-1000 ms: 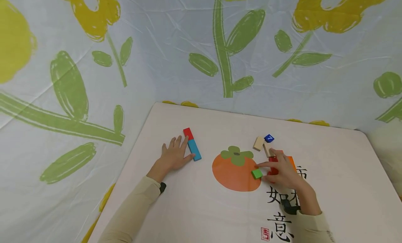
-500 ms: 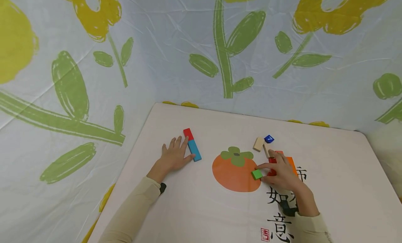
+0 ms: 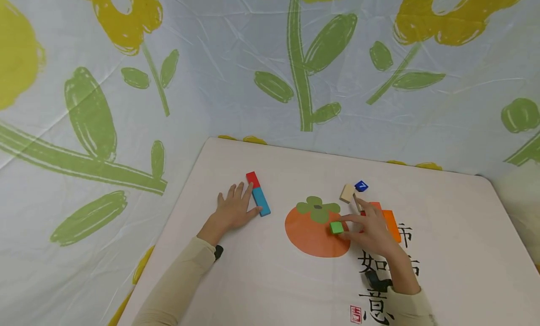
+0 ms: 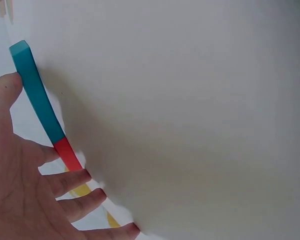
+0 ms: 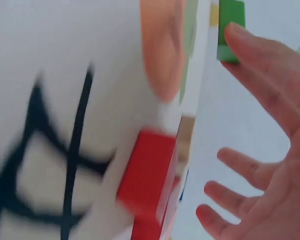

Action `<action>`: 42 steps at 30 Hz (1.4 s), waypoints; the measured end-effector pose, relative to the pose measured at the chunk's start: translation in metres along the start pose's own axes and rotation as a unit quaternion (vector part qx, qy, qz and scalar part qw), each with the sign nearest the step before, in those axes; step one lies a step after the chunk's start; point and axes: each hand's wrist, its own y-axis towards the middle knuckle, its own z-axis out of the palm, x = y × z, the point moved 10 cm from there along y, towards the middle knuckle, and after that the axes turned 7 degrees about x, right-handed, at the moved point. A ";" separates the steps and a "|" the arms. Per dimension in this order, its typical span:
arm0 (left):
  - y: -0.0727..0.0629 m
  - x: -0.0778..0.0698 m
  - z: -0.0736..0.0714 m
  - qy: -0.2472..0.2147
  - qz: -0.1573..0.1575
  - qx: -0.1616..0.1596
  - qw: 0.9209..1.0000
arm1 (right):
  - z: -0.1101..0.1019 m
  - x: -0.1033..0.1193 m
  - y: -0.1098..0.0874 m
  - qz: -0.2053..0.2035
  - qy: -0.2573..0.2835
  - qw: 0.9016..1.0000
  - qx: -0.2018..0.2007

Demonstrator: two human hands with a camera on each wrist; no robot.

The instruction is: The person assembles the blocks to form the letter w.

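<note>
In the head view, my left hand [image 3: 232, 209] lies with spread fingers beside a blue block [image 3: 261, 202] and a red block [image 3: 252, 179], which stand end to end. Its thumb is at the blue block [image 4: 37, 95] and a finger reaches the red block [image 4: 68, 154], as the left wrist view shows. My right hand [image 3: 373, 230] pinches a small green block [image 3: 336, 227] between thumb and index finger, over the printed persimmon [image 3: 314, 244]. In the right wrist view the green block [image 5: 232, 30] sits at the fingertips, with the other fingers held apart from it.
Around the right hand are an orange block [image 3: 392, 226], red blocks [image 5: 149, 172], partly covered in the head view, and a wooden block [image 3: 348, 193]. A blue block marked 7 [image 3: 361, 186] is behind them. A flowered cloth [image 3: 236, 45] hangs beyond the table [image 3: 287, 293].
My right hand has moved a little left with the green block pinched in it, uncovering more of the orange block. The left hand has stayed in place.
</note>
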 end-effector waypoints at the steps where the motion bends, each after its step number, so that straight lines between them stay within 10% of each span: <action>1: 0.000 0.000 0.000 0.001 0.001 0.000 1.000 | 0.002 0.002 0.002 0.005 0.008 1.000 0.000; 19: 0.003 0.002 0.004 0.006 -0.003 0.003 1.000 | 0.044 0.051 0.053 0.002 0.099 0.992 -0.080; 42: 0.000 0.000 0.001 0.006 -0.004 0.007 1.000 | 0.099 0.082 0.090 0.081 0.044 0.996 0.013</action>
